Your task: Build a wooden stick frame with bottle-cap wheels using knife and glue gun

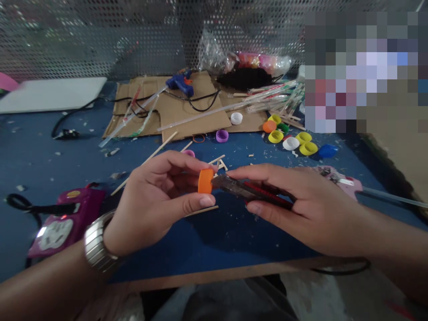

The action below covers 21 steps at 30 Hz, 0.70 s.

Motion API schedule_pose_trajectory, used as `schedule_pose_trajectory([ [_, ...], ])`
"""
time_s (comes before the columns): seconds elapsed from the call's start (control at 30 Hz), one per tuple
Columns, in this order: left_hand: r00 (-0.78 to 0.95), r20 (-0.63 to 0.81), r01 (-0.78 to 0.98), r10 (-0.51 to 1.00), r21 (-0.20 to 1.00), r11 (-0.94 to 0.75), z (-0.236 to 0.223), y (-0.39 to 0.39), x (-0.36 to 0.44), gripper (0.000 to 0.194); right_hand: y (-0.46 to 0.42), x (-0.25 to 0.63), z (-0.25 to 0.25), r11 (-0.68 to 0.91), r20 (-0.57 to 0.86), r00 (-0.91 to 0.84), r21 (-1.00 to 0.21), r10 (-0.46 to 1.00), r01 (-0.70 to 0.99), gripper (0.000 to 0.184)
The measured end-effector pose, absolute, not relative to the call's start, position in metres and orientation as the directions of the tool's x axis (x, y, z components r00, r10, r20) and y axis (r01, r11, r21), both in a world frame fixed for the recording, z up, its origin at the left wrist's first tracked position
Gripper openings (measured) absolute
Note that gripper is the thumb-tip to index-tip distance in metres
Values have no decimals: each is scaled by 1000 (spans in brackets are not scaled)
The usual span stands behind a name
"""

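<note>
Between the thumb and fingers of my left hand (157, 196) is an orange bottle cap (205, 181), turned on its side. My right hand (284, 191) is closed around a utility knife (254, 192) with a dark and red handle. The knife's tip meets the cap's right side; how deep the blade goes I cannot tell. Just behind the knife lie a few small wooden sticks (220, 165) joined in an A shape. A pink cap (188, 153) shows partly behind my left fingers, and a thin stick (203, 211) lies beneath that hand.
At the back, a blue glue gun (181, 84) rests on cardboard (197, 120) beside bundled sticks (281, 98). Several caps (290, 143) cluster right of centre. A purple power strip (68, 220) sits left, a pink glue gun (344, 182) right. Wire mesh (100, 40) stands behind.
</note>
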State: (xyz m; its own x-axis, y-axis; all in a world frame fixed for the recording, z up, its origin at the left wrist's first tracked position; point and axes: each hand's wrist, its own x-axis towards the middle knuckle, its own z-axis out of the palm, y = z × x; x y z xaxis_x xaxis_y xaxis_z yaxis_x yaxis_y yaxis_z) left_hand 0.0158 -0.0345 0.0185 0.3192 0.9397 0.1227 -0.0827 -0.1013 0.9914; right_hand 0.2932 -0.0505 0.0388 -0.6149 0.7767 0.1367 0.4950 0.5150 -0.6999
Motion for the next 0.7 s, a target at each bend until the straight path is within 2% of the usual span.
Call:
schedule_pose_trajectory([
  [0.23, 321, 71, -126, 944, 991, -32, 18, -34, 17, 37, -52, 295, 36, 608, 232, -621, -613, 749, 504, 38],
  [0.4, 383, -72, -229, 921, 958, 171, 16, -34, 18, 31, -52, 298, 37, 682, 267, -671, -549, 692, 484, 40],
  [0.47, 429, -144, -268, 891, 922, 278, 14, -34, 19, 28, -52, 300, 37, 731, 271, -701, -450, 660, 514, 42],
  [0.57, 466, -240, -282, 852, 872, 399, 12, -34, 19, 27, -52, 303, 38, 801, 285, -748, -204, 599, 563, 47],
  [0.63, 462, -277, -280, 843, 855, 435, 12, -35, 19, 29, -53, 303, 39, 821, 302, -773, -66, 558, 567, 48],
  [0.7, 448, -290, -276, 846, 855, 440, 11, -36, 19, 31, -55, 302, 39, 820, 325, -779, 18, 536, 572, 45],
])
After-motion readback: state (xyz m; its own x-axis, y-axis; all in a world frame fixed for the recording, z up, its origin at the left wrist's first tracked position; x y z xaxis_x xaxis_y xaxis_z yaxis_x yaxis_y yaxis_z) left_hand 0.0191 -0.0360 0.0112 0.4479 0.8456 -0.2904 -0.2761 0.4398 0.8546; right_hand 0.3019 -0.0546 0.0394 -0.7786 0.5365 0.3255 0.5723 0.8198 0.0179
